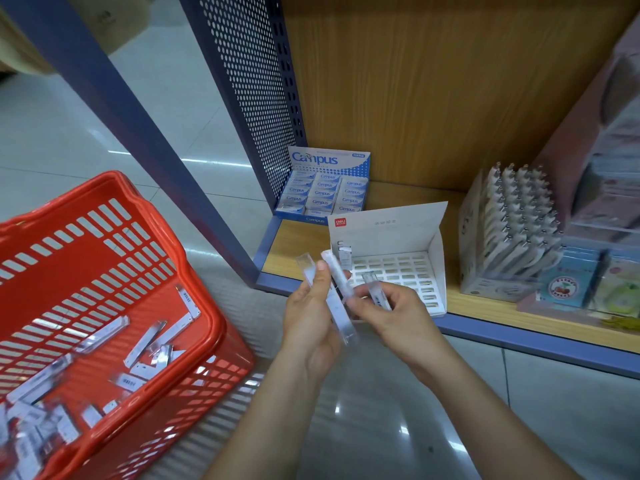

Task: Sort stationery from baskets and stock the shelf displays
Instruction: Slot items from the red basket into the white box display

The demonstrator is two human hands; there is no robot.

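Currently, the slim clear cases (337,299) are in the person's hands, in the air just in front of the shelf (298,244) edge. The left hand (311,320) grips at least two of them, thumb pressed along one side, with the cases pointing up and away from the person. The right hand (391,313) pinches a single clear case (375,292) between thumb and fingers; its tip touches or nearly touches the long case in the left hand. Motion blur hides the print on the cases.

Just behind the hands, a white display box (391,230) stands on the shelf with its lid flap raised. Its slotted insert (398,271) shows rows of open slots; a few cases stand (345,252) at the back-left corner.

To the left, a red basket (211,310) sits tilted on the tiled floor (381,427), with many loose cases (104,336) scattered in it.

Further back on the shelf, a blue Campus box (325,183) stands against the perforated side panel (256,81). To the right of the white display box is a carton of upright pens (509,230), then small illustrated packets (568,284).
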